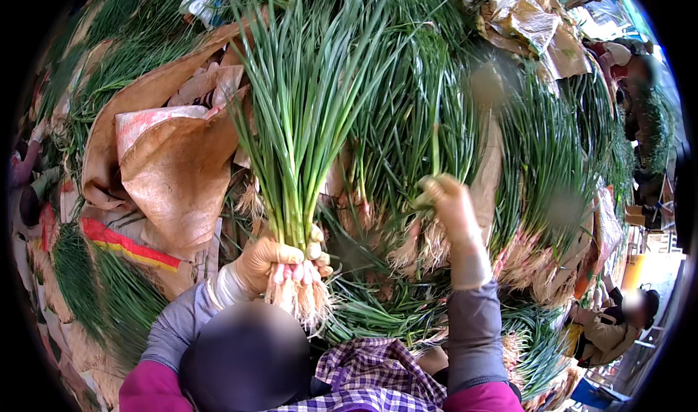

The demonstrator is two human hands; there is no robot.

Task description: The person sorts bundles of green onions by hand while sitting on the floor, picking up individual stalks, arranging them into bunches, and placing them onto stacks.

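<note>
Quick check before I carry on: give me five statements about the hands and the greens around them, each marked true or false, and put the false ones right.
1. The left hand grips a bunch of green onions near its root end. True.
2. The roots of that bunch point away from the person. False: they face the person, and the leaves spread away.
3. The right hand also grips the root end of that bunch. False: it is apart from there, off to the right, and blurred.
4. A crumpled brown sack lies to the left of the held bunch. True.
5. The checked cloth on the person is red and yellow. False: it is purple and white.
</note>
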